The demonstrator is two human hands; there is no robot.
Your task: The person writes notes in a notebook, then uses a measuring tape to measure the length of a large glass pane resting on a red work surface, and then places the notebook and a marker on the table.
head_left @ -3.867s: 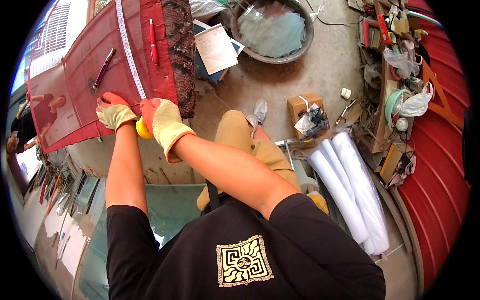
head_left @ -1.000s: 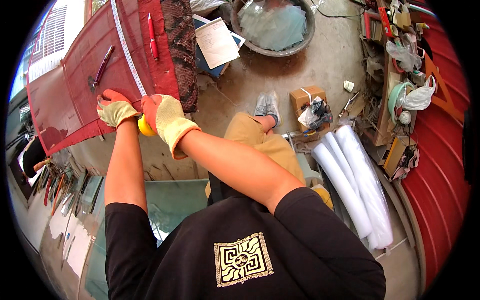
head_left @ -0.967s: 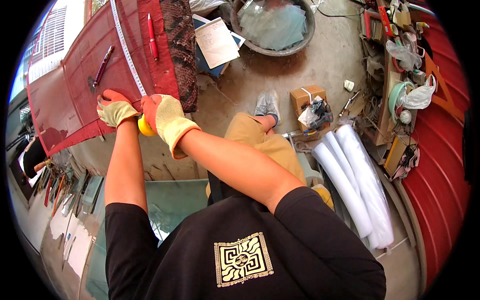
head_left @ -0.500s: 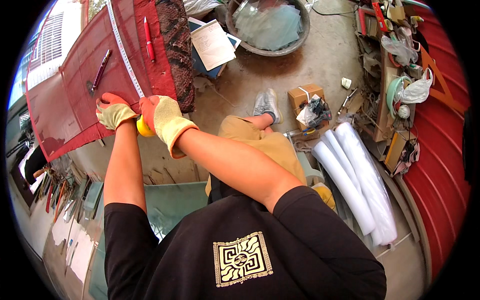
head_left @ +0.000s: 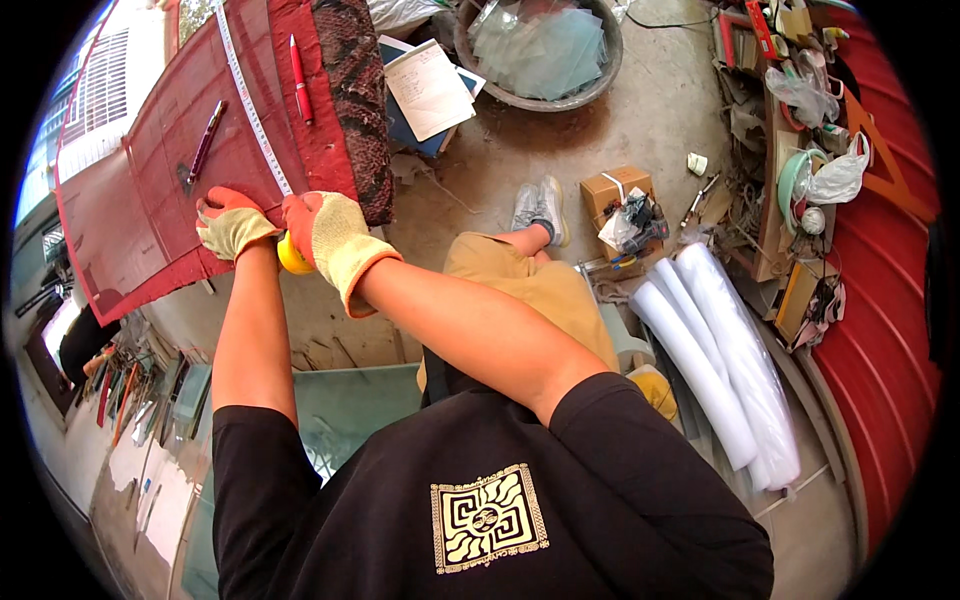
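Both my hands wear yellow knit gloves with orange-coated fingers. My right hand (head_left: pixel 335 238) is closed on a tape measure, whose yellow case (head_left: pixel 293 254) shows at the table's near edge. From there the white blade (head_left: pixel 250 115) runs away from me across the red-covered table (head_left: pixel 345 150). My left hand (head_left: pixel 233 222) rests at the same edge, left of the case, its fingers loosely bent and slightly apart with nothing visible in them. A glass sheet (head_left: pixel 130 215) seems to lie on the cover. Beside the blade are a dark pen (head_left: pixel 207 141) and a red pen (head_left: pixel 300 80).
Right of the table are a notepad (head_left: pixel 428 90) and a round tub (head_left: pixel 610 75) of glass pieces. A cardboard box (head_left: pixel 612 190) with tools and white wrapped rolls (head_left: pixel 735 370) stand farther right. A large glass pane (head_left: pixel 365 400) is below my arms. Cluttered shelving (head_left: pixel 765 200) lines the right.
The whole view has shifted very slightly. My hands, the tape measure and the pens keep their places relative to the table.
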